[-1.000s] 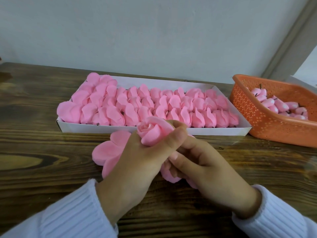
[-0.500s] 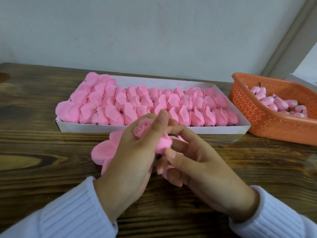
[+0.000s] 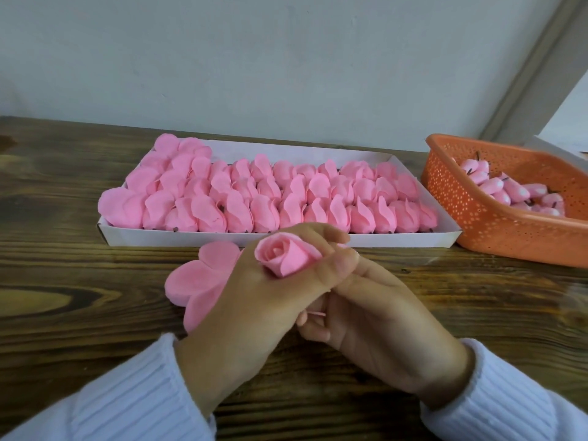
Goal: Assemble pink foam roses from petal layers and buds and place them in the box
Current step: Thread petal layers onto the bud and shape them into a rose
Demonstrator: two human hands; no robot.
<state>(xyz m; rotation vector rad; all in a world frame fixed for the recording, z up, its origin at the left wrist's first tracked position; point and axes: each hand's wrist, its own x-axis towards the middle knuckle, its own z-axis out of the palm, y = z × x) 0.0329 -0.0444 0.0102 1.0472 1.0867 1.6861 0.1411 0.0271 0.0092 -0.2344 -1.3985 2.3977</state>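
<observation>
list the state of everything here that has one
rose, petals closed round its centre, gripped in the left hand
right hand, fingers curled under the left; grip hidden
box, open, packed with finished roses
petal layers, flat on the table, partly behind the left hand
basket, upright, holding buds

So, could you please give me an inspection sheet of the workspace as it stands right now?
Surface: dark wooden table, grain and a knot showing.
Job's things: rose in hand; flat petal layers on the table under the left wrist; white box packed with rows of assembled roses; buds in the orange basket.
Clutter: nothing seen.
Grippers: left hand grips the rose; right hand curled beneath it, its hold hidden.
Cables: nothing seen.
Surroundings: pale wall, grey frame at right.
</observation>
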